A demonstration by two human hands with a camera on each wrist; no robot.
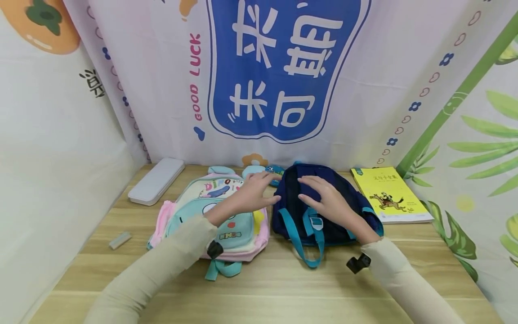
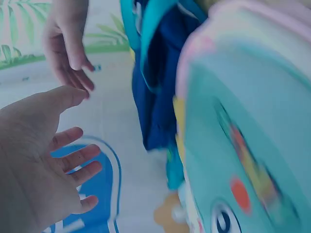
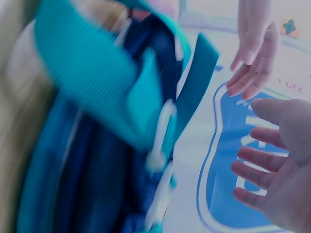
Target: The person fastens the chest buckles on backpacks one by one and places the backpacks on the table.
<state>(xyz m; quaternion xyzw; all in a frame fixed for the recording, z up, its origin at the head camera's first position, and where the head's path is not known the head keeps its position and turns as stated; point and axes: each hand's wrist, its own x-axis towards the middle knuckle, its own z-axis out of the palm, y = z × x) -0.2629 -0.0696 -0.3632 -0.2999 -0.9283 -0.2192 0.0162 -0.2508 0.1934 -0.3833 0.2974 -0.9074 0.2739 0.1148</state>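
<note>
Two small backpacks lie side by side on a wooden table. On the left is a pink and mint backpack (image 1: pixel 238 236) with cartoon print; on the right, a navy backpack (image 1: pixel 291 198) with teal straps (image 1: pixel 297 238). My left hand (image 1: pixel 255 193) hovers over the inner edge of the pink and mint backpack, fingers spread, holding nothing. Above the navy backpack is my right hand (image 1: pixel 329 200), its fingers also apart with nothing between them. The palms face each other across a small gap. In the wrist views both hands appear clear of the bags.
A white, flat, rounded case (image 1: pixel 157 181) lies at the back left, with a small grey bar-shaped object (image 1: pixel 120 240) nearer the front. A yellow book (image 1: pixel 390 194) sits at the back right. Printed cloth (image 1: pixel 170 90) hangs behind the table (image 1: pixel 283 292) and along its sides.
</note>
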